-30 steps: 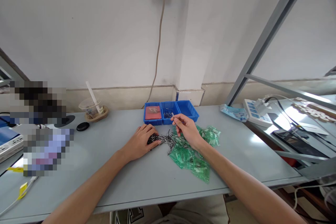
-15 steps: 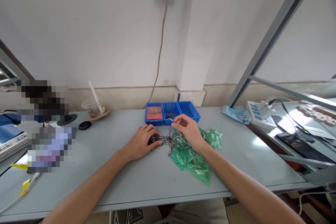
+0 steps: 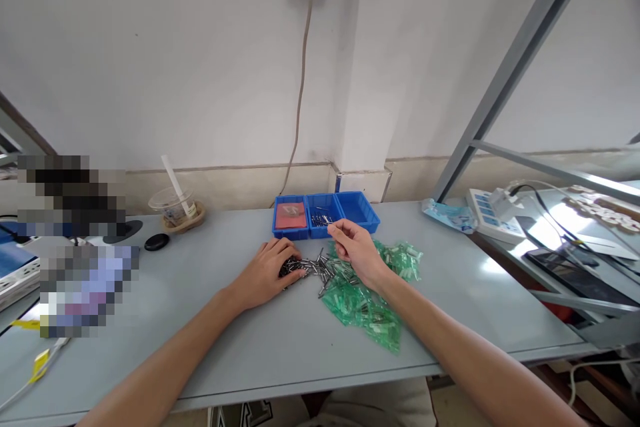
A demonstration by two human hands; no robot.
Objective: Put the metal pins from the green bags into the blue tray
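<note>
My left hand (image 3: 269, 271) rests over the left end of a pile of small dark metal pins (image 3: 324, 269), its fingers curved and apart. Part of the pile is hidden beneath it. My right hand (image 3: 357, 250) is at the front edge of the middle blue bin (image 3: 316, 232), thumb and forefinger pinched on a small metal pin, of which little shows. Several pins lie inside this bin. Below and beside the right hand, green plastic bags (image 3: 370, 310) with pins in them lie crumpled on the grey table (image 3: 280, 353).
Left of the middle bin, another blue bin holds a red packet (image 3: 291, 215); a third blue bin (image 3: 357, 208) adjoins on the right. A plastic cup with a straw (image 3: 173, 205), a black round object (image 3: 157, 241), a light-blue packet (image 3: 450, 215) and a power strip (image 3: 493, 217) surround the workspace.
My right hand has shifted slightly toward the middle bin, its fingers more closed, and the pin is less visible. My left hand stays on the pile. The whole view has shifted a little.
</note>
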